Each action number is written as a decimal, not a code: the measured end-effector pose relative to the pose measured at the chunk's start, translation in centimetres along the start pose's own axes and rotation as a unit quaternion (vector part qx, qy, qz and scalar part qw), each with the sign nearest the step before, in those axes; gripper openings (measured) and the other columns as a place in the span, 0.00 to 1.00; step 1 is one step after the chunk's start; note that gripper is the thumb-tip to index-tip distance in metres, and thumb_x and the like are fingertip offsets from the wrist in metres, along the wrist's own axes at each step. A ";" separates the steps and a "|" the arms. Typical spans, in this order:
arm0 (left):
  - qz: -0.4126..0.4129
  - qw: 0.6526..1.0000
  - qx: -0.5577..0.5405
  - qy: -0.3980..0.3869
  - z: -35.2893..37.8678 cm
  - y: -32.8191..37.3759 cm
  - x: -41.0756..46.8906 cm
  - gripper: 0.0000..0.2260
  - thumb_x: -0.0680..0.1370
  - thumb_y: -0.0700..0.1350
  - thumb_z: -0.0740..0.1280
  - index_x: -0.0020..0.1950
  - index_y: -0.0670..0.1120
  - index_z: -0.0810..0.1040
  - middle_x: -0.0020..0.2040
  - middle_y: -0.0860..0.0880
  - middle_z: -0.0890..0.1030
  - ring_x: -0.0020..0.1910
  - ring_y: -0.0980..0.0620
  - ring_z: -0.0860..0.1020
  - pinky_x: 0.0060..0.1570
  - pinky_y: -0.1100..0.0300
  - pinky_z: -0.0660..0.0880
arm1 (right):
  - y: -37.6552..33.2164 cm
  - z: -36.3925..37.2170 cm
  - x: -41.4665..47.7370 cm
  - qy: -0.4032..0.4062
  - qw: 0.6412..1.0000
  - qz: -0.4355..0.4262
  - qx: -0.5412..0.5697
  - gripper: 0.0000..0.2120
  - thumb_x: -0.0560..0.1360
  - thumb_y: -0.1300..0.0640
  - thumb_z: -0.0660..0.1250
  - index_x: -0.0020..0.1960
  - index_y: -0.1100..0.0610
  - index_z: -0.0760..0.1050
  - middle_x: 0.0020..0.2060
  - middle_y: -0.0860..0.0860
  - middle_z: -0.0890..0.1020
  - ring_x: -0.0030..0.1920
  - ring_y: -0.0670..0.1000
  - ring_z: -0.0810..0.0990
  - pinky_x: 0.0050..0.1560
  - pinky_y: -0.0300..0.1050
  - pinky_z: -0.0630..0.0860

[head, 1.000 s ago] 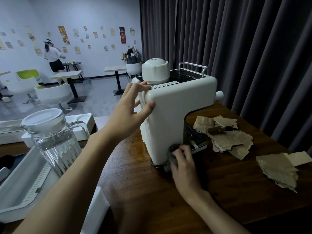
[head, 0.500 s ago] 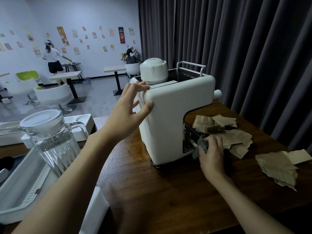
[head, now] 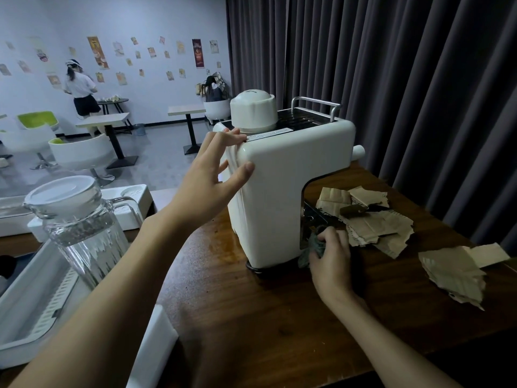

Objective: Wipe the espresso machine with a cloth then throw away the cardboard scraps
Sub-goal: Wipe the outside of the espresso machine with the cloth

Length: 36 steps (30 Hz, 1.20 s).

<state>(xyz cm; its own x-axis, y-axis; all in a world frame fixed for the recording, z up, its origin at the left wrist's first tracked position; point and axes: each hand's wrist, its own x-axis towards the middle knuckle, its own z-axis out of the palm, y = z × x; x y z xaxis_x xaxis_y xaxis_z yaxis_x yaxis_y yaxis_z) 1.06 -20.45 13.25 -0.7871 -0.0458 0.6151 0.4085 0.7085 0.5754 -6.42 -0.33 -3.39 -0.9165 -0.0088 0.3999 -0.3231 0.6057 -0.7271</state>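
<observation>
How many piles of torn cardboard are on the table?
2. One pile lies right beside the espresso machine; the other pile sits apart near the table's right edge. More may hide behind the machine.

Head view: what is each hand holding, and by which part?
Right hand grips the bunched dark cloth, wadded in its fingers, against the espresso machine's lower front. Left hand holds nothing; it presses on the machine's top corner.

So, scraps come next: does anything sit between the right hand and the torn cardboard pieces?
Nothing visible does. The right hand, gripping the grey cloth, lies right beside the nearer torn brown cardboard pile; only dark wooden table separates it from the farther pile.
</observation>
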 end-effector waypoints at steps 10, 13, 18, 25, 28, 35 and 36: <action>0.012 1.000 -0.003 -0.002 0.1 -0.4 0.1 0.11 0.81 0.52 0.66 0.62 0.59 0.69 0.70 0.58 0.68 0.74 0.63 0.64 0.72 0.50 0.69 | -3.4 1.2 -3.8 -0.046 0.997 -0.055 0.026 0.14 0.72 0.70 0.71 0.54 0.59 0.73 0.60 0.53 0.70 0.60 0.52 0.75 0.57 0.37 0.76; 0.015 1.000 -0.008 0.000 0.1 -0.6 0.1 0.11 0.81 0.52 0.66 0.62 0.59 0.69 0.69 0.57 0.69 0.74 0.63 0.65 0.72 0.49 0.69 | -4.0 1.6 -4.7 -0.053 0.991 -0.119 0.024 0.12 0.72 0.70 0.71 0.52 0.60 0.76 0.59 0.54 0.72 0.60 0.53 0.76 0.59 0.44 0.78; 0.021 1.000 -0.010 0.001 0.1 -0.6 0.1 0.12 0.81 0.51 0.66 0.63 0.57 0.70 0.69 0.57 0.69 0.74 0.62 0.64 0.72 0.49 0.69 | -4.2 1.4 -5.0 -0.074 0.959 -0.270 -0.041 0.09 0.72 0.66 0.73 0.50 0.58 0.78 0.56 0.53 0.75 0.53 0.54 0.80 0.54 0.41 0.80; 0.015 1.000 -0.013 -0.008 0.0 -0.7 0.0 0.12 0.81 0.53 0.66 0.62 0.59 0.68 0.70 0.60 0.68 0.73 0.63 0.65 0.72 0.52 0.69 | -3.6 0.3 -3.4 -0.039 0.979 -0.199 0.003 0.13 0.71 0.70 0.72 0.53 0.61 0.78 0.59 0.55 0.74 0.55 0.52 0.78 0.53 0.28 0.71; 0.010 1.000 -0.011 -0.006 0.1 -0.7 -0.2 0.13 0.81 0.53 0.65 0.64 0.60 0.68 0.72 0.60 0.66 0.73 0.61 0.66 0.72 0.49 0.69 | -3.4 -0.4 -3.0 -0.006 0.987 -0.157 0.031 0.14 0.71 0.70 0.72 0.55 0.62 0.78 0.58 0.55 0.74 0.55 0.51 0.77 0.49 0.26 0.71; -0.027 0.997 0.003 0.066 2.4 -1.0 -4.4 0.26 0.79 0.43 0.68 0.74 0.57 0.64 0.70 0.51 0.66 0.67 0.54 0.71 0.61 0.55 0.75 | -3.7 -2.2 -3.5 -0.025 0.984 -0.096 0.147 0.15 0.72 0.67 0.72 0.57 0.58 0.76 0.55 0.48 0.75 0.54 0.39 0.74 0.56 0.29 0.74; -0.035 0.994 -0.009 0.101 2.9 -1.0 -5.2 0.21 0.79 0.41 0.69 0.69 0.54 0.69 0.63 0.50 0.71 0.58 0.53 0.75 0.53 0.55 0.78 | -3.9 -2.5 -3.6 -0.049 0.981 -0.085 0.169 0.16 0.73 0.67 0.72 0.58 0.56 0.76 0.55 0.47 0.76 0.56 0.38 0.75 0.58 0.34 0.75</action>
<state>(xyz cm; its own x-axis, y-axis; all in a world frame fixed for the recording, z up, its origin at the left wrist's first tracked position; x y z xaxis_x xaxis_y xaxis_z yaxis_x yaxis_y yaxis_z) 3.43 -18.86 7.91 -0.7057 -0.2366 0.6679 0.3657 0.6858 0.6292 -1.27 -0.64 -0.62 -0.8554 -0.1739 0.4880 -0.5180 0.2914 -0.8042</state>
